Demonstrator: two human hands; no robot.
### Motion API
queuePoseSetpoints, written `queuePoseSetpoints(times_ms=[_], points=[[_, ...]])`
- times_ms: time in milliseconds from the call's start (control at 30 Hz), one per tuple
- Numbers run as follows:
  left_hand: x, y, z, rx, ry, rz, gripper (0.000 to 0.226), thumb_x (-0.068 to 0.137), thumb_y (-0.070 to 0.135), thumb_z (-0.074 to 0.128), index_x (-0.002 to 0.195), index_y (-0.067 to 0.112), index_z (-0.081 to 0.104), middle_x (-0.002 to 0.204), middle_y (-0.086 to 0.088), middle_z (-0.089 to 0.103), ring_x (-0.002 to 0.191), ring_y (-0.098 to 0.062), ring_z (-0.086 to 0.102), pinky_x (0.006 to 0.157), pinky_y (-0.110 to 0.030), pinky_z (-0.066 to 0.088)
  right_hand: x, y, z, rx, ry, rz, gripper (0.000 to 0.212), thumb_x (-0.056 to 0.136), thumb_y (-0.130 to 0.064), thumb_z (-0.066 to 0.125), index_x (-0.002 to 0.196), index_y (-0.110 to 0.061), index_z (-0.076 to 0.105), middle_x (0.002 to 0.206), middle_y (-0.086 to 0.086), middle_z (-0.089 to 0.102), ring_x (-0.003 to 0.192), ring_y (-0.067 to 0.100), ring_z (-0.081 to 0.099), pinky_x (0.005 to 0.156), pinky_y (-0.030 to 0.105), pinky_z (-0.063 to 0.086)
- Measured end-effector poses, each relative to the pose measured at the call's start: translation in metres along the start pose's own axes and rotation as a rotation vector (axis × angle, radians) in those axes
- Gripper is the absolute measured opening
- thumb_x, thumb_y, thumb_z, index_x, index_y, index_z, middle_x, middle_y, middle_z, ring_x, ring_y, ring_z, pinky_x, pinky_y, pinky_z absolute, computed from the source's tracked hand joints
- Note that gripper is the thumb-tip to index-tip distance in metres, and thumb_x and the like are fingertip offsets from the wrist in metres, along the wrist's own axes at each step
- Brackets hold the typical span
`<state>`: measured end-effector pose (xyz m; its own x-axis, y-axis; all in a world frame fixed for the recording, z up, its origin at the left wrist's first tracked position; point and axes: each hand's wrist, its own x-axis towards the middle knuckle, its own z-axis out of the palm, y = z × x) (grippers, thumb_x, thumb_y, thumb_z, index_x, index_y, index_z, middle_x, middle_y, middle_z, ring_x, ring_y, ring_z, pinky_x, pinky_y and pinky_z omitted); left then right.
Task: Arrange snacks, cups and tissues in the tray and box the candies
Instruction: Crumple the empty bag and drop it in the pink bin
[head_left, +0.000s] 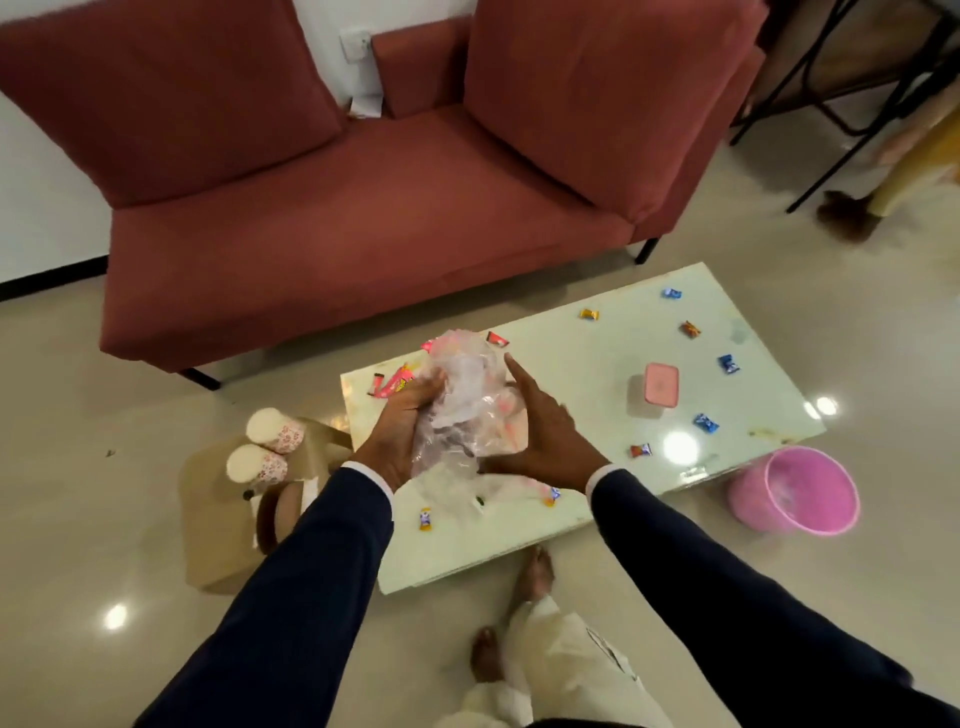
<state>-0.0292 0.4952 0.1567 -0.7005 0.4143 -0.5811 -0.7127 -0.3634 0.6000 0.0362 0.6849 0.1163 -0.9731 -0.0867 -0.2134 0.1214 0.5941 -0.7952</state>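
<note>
Dark sleeves reach forward from the near edge toward the pale worktop (597, 374). My left hand (397, 434) clenches the left side of a crumpled clear plastic bag (467, 402), its fingers (434, 382) buried in the film. My right hand (545, 431) lies flat against the bag's right side, fingers straight and together, pressing and not gripping. The bag stands between both palms, its long axis running from near to far, raised just above the worktop's near-left part. Something pink shows through the film; what it is I cannot tell.

Loose candies (706, 423) are scattered to the right and far right of my hands, with a few more just beneath the bag. The pink-lidded box (660, 387) sits to the right, well apart from the bag and nearer my right hand. I judge that boxing the candies would fall to that hand, once it leaves the bag. Two patterned cups (275, 431) lie on their sides on a brown tray (218, 530) on the floor, left of the worktop. A pink bin (795, 491) stands at the right.
</note>
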Motion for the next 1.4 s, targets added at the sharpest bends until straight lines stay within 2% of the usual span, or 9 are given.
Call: queuePoseSetpoints(times_ms=[100, 200, 367, 433, 633, 833, 967, 1167, 1400], points=[[-0.01, -0.01, 0.008, 0.068, -0.086, 0.112, 0.025, 0.095, 0.023, 0.06, 0.106, 0.008, 0.077, 0.098, -0.011, 0.078, 0.085, -0.027, 0.076, 0.069, -0.039, 0.063, -0.025, 0.008, -0.011, 0.283, 0.133, 0.136, 0.039, 0.09, -0.011, 0.066, 0.127, -0.024, 0.063, 0.105, 0.0, 0.072, 0.101, 0.023, 0.069, 0.089, 0.04, 0.059], [-0.009, -0.022, 0.013, 0.596, -0.03, 0.302, 0.024, 0.098, 0.011, 0.063, 0.122, 0.011, 0.068, 0.117, -0.01, 0.072, 0.11, -0.029, 0.068, 0.092, -0.045, 0.057, -0.052, 0.029, -0.035, 0.713, 0.259, 0.305, 0.02, 0.092, 0.004, 0.053, 0.093, -0.008, 0.069, 0.096, 0.012, 0.075, 0.094, 0.031, 0.073, 0.069, 0.041, 0.063], [-0.014, -0.078, 0.082, 0.986, -0.323, 0.274, 0.099, 0.079, 0.025, 0.084, 0.153, 0.053, 0.025, 0.16, 0.024, 0.032, 0.146, -0.002, 0.035, 0.115, -0.032, 0.042, -0.085, 0.044, -0.067, 1.279, 0.207, 0.284, 0.006, 0.085, -0.008, 0.061, 0.084, -0.012, 0.065, 0.083, 0.01, 0.066, 0.079, 0.027, 0.065, 0.076, 0.038, 0.055], [-0.003, -0.105, 0.123, 0.968, -0.384, 0.259, 0.077, 0.086, 0.022, 0.081, 0.131, 0.068, 0.04, 0.134, 0.038, 0.055, 0.126, 0.009, 0.054, 0.094, -0.013, 0.05, -0.098, 0.056, -0.088, 1.384, 0.191, 0.296, 0.011, 0.085, -0.021, 0.066, 0.087, -0.013, 0.074, 0.089, 0.01, 0.072, 0.082, 0.026, 0.07, 0.078, 0.036, 0.057], [0.057, -0.179, 0.224, 1.068, 0.009, 0.343, 0.039, 0.088, 0.025, 0.077, 0.12, 0.031, 0.055, 0.108, 0.012, 0.062, 0.099, -0.008, 0.063, 0.066, -0.014, 0.049, -0.178, 0.146, -0.206, 0.831, 0.505, 0.184, 0.042, 0.083, -0.019, 0.065, 0.123, -0.032, 0.063, 0.133, -0.003, 0.062, 0.118, 0.019, 0.064, 0.095, 0.04, 0.057], [0.081, -0.275, 0.366, 0.951, -0.112, 0.119, 0.034, 0.094, 0.018, 0.068, 0.126, 0.015, 0.058, 0.121, -0.009, 0.069, 0.11, -0.028, 0.068, 0.092, -0.038, 0.058, -0.223, 0.208, -0.27, -0.018, 0.22, 0.044, 0.131, 0.058, -0.056, 0.089, 0.155, -0.05, 0.001, 0.165, -0.015, -0.016, 0.155, 0.023, -0.004, 0.116, 0.043, 0.015], [0.093, -0.298, 0.407, 0.558, -0.364, -0.111, 0.035, 0.101, 0.015, 0.058, 0.133, 0.004, 0.064, 0.135, -0.023, 0.064, 0.129, -0.036, 0.06, 0.111, -0.047, 0.046, -0.231, 0.26, -0.315, -0.064, 0.315, 0.025, 0.106, 0.063, -0.04, 0.091, 0.149, -0.042, 0.03, 0.162, 0.001, 0.014, 0.148, 0.028, 0.028, 0.114, 0.041, 0.038], [0.135, -0.337, 0.443, 1.175, -0.353, 0.002, 0.06, 0.09, 0.047, 0.071, 0.142, 0.039, 0.042, 0.149, 0.002, 0.032, 0.144, -0.017, 0.035, 0.117, -0.037, 0.034, -0.232, 0.34, -0.359, 0.352, 0.559, 0.4, 0.05, 0.064, -0.043, 0.08, 0.108, -0.03, 0.061, 0.097, -0.01, 0.071, 0.086, 0.011, 0.068, 0.069, 0.019, 0.052], [0.215, -0.418, 0.484, 0.877, -0.357, -0.072, 0.082, 0.08, 0.036, 0.083, 0.148, 0.033, 0.038, 0.146, -0.004, 0.053, 0.13, -0.022, 0.058, 0.107, -0.045, 0.052, -0.213, 0.422, -0.381, 1.213, 0.425, 0.689, 0.05, 0.071, -0.035, 0.085, 0.115, -0.023, 0.066, 0.111, 0.01, 0.075, 0.096, 0.027, 0.075, 0.067, 0.037, 0.06]])
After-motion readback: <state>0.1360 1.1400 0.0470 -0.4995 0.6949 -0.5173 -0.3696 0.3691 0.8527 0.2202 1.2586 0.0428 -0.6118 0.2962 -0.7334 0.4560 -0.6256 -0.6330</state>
